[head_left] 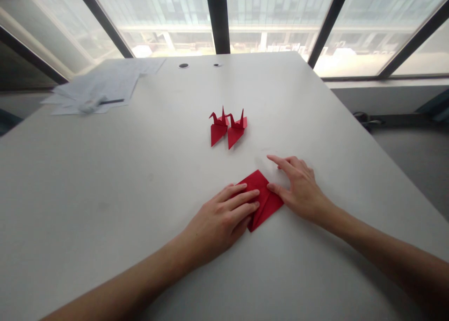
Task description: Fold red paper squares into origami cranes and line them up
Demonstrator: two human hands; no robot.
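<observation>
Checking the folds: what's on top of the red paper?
The left hand rests on the red paper; the right hand touches it with its thumb. What they cover is hidden.

Overlapping white papers (115, 80) lie at ten o'clock on a white table (105, 171), topped by a dark, pen-like stick (112, 101) and a whitish item (91, 106) too blurred to identify. Two round, dark-centred fittings (183, 66) sit between eleven and twelve o'clock, near dark-framed windows (218, 21) at twelve. Between two and three, a blurred black object (365, 119) shows beyond the table's edge.
</observation>
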